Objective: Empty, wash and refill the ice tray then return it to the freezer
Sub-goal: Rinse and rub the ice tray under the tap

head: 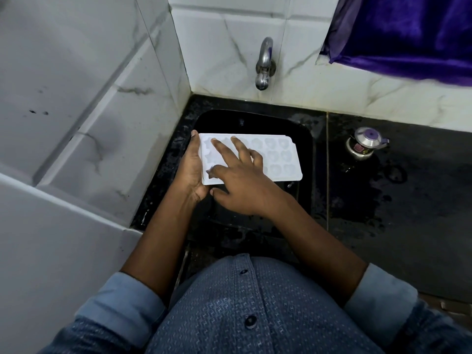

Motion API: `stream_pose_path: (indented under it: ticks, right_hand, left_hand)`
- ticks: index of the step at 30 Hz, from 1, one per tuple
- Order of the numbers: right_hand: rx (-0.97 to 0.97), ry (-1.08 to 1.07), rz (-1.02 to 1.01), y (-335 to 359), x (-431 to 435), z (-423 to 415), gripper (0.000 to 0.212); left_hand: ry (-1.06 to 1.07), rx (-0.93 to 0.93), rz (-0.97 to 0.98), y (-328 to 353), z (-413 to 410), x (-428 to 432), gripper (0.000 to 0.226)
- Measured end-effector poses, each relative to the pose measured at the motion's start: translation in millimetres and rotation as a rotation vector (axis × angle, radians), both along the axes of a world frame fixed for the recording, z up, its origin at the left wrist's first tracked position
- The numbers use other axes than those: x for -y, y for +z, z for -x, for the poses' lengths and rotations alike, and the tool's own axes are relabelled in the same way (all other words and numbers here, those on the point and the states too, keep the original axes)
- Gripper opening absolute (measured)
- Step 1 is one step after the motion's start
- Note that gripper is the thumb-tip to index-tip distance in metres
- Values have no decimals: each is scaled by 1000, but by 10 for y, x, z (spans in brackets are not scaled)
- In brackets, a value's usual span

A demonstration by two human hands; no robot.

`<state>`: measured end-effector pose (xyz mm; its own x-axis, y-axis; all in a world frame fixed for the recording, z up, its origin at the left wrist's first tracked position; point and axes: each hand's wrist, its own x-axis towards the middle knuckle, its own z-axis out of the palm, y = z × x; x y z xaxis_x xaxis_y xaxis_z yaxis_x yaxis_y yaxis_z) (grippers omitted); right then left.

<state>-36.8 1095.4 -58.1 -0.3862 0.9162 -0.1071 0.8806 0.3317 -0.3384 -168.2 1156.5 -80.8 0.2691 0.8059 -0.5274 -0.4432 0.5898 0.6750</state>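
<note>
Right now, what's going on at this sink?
A person is holding a white ice tray over the black sink. The left hand grips the tray's left end, while the right hand rests spread fingers on its top, perhaps rubbing the moulds. No stream shows from the tap. A small steel pot stands on the wet counter to the right.

Sm. steel pot [365, 146], purple cloth [408, 29]

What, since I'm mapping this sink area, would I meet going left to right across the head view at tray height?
left hand gripping the tray's end → ice tray → steel pot with a purple lid
</note>
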Motion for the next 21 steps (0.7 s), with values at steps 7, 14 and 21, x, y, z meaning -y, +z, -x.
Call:
stream_pose_path:
  ticks: [7,14,21]
  right_hand:
    - [18,18,4,-2,-2,51,50]
    - [3,7,3,6,-12,54,47]
    - [-3,3,-40,0,11,43,44]
  left_hand:
    - [37,-1,15,-5,2,-6,73]
    - [0,-16,26,39,5,7,72]
    - [58,-29,42,-78,-8,12,62]
